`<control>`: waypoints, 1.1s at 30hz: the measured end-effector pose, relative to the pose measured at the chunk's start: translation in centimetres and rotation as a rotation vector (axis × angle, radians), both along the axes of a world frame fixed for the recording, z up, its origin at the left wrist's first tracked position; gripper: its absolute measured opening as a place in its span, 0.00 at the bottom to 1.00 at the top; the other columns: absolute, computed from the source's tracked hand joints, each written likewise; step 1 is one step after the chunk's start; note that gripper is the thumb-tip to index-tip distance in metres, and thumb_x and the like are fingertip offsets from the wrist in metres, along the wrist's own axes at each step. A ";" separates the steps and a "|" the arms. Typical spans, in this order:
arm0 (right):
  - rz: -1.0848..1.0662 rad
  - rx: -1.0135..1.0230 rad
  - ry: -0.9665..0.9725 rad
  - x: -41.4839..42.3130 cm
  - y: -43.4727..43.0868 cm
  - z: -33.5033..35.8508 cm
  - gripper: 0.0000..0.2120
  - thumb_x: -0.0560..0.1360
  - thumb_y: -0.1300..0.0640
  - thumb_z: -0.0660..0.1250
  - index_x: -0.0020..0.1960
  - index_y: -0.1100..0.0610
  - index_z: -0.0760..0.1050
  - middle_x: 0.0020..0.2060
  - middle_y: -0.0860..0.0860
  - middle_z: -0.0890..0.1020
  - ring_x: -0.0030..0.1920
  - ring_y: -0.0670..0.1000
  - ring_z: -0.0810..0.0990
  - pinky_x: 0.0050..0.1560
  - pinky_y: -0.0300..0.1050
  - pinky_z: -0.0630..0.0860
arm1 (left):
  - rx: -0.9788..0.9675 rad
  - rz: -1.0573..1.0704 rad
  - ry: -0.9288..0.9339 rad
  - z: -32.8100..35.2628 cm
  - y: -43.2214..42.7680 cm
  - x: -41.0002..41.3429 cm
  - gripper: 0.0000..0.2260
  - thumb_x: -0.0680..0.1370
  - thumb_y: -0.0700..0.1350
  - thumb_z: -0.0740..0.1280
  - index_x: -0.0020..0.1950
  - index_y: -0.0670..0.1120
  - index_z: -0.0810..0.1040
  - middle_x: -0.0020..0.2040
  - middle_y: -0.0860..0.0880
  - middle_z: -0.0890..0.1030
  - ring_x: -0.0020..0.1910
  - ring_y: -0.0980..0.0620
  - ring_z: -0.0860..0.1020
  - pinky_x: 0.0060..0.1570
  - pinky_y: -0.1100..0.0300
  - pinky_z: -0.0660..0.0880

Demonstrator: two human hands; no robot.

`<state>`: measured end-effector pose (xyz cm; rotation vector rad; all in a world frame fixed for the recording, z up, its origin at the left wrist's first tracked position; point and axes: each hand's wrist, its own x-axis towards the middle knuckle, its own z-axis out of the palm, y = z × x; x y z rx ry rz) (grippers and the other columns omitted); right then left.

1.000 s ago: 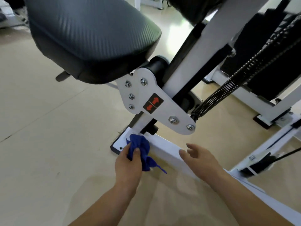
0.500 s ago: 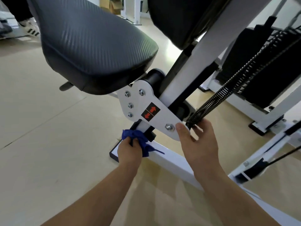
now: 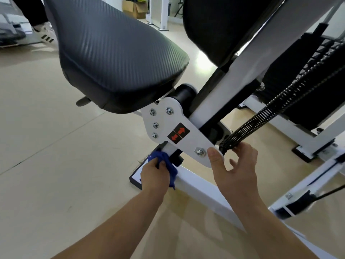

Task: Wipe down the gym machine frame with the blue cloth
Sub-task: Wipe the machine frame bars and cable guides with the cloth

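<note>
My left hand (image 3: 154,174) grips the bunched blue cloth (image 3: 164,159) and presses it against the short white post just above the floor beam (image 3: 201,189) of the gym machine frame. My right hand (image 3: 235,169) holds the lower tip of the white bracket plate (image 3: 179,128), thumb on its face beside a bolt, fingers curled behind near the end of the black spring (image 3: 261,118). The plate carries several bolts and a red-arrow sticker.
A black padded seat (image 3: 115,58) overhangs the work area. A white diagonal upright (image 3: 248,68) rises to the right, with a black weight stack (image 3: 308,86) behind it. A person's sneaker (image 3: 43,33) is on the tan floor at far left. A cardboard box (image 3: 134,8) stands far back.
My right hand rose from beside the floor beam and took hold of the bracket plate's lower tip. My left hand moved the cloth up from the base plate onto the short post.
</note>
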<state>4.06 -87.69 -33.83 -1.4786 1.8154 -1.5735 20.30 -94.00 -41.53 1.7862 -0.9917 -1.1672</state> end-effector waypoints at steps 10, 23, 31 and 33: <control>0.144 0.186 -0.103 -1.4 0.0 2.6 0.18 0.72 0.46 0.77 0.54 0.45 0.71 0.51 0.37 0.80 0.58 0.36 0.76 0.54 0.34 0.67 | -0.223 -0.186 0.066 6.6 3.9 1.7 0.11 0.83 0.44 0.62 0.44 0.42 0.78 0.38 0.41 0.81 0.34 0.48 0.77 0.35 0.55 0.74; 0.137 0.094 -0.154 -0.7 0.2 3.9 0.12 0.79 0.52 0.70 0.55 0.43 0.68 0.50 0.28 0.79 0.53 0.33 0.79 0.69 0.60 0.72 | -0.669 -0.033 0.069 9.3 6.4 -4.1 0.12 0.81 0.41 0.68 0.62 0.54 0.77 0.53 0.57 0.79 0.53 0.55 0.79 0.49 0.64 0.76; 0.093 0.108 -0.129 -0.6 0.1 4.0 0.12 0.78 0.49 0.71 0.54 0.44 0.68 0.49 0.27 0.78 0.49 0.34 0.80 0.58 0.64 0.78 | -0.639 0.052 0.064 10.2 3.9 -0.4 0.13 0.79 0.37 0.67 0.55 0.56 0.76 0.47 0.57 0.82 0.46 0.59 0.80 0.43 0.68 0.74; 0.061 0.117 -0.123 -0.2 0.0 3.9 0.12 0.78 0.48 0.71 0.54 0.42 0.68 0.49 0.26 0.78 0.52 0.40 0.81 0.58 0.62 0.78 | -0.611 0.067 0.092 10.1 4.0 -0.6 0.13 0.78 0.37 0.67 0.50 0.56 0.76 0.44 0.56 0.82 0.42 0.58 0.80 0.39 0.66 0.75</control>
